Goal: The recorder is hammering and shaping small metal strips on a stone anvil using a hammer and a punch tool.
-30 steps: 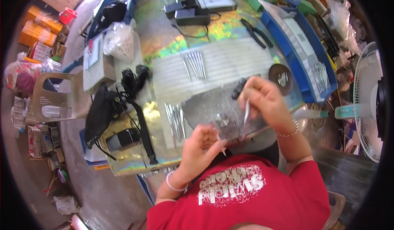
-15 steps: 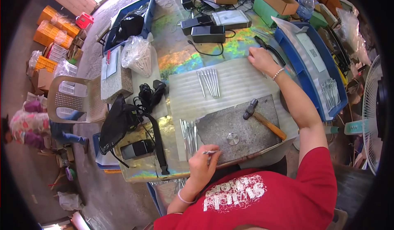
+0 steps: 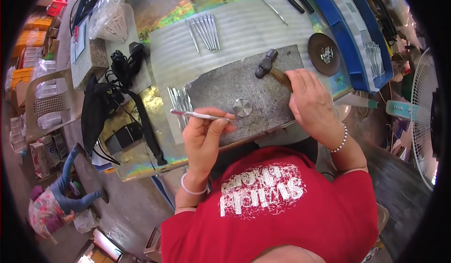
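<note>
- At the near edge of a crowded bench [image 3: 153, 101], a slim metal rod [image 3: 202, 116] is pinched between thumb and fingers of the left hand [image 3: 202, 138], its long axis running nearly left to right, reddish end outward
- Just past the rod's right end, a round metal disc [image 3: 243, 107] lies flat on a grey stone slab [image 3: 216, 84], between the hands and nearer the left; whether rod and disc touch cannot be told
- Beyond the disc and to its right rests a hammer [image 3: 266, 65], head toward the slab's far edge, wooden handle slanting back to the right hand [image 3: 315, 104], the nearer one
- Fingers of that right hand curl over the handle, though how firmly they close is hidden
- Farther out, on a pale foam sheet [image 3: 239, 33], silver rods [image 3: 206, 33] lie in a row, with a single rod [image 3: 278, 16] well apart to their right
- Right of the slab sit a dark round dish [image 3: 314, 58] of small metal pieces [image 3: 327, 54] and a blue tray [image 3: 339, 33]
- Off the bench, a white fan [image 3: 425, 117] stands at far right
</note>
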`<action>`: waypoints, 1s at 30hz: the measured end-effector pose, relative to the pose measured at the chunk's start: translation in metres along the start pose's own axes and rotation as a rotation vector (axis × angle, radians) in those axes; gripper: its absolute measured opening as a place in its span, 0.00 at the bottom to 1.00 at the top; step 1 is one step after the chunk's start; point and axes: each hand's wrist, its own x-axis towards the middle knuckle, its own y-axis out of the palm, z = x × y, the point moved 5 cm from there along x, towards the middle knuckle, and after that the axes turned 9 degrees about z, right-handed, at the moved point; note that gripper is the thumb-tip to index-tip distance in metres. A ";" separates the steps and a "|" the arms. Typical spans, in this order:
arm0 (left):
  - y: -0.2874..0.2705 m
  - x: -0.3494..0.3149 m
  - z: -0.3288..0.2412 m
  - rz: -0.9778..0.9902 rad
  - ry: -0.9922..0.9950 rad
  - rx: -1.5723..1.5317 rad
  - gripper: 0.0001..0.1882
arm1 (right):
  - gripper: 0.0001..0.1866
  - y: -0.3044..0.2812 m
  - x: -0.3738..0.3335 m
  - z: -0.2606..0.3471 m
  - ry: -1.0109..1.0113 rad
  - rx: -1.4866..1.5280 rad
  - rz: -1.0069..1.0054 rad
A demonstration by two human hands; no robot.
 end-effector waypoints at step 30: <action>0.025 0.012 -0.003 0.046 0.334 0.671 0.08 | 0.15 0.004 -0.020 0.018 0.100 1.123 0.070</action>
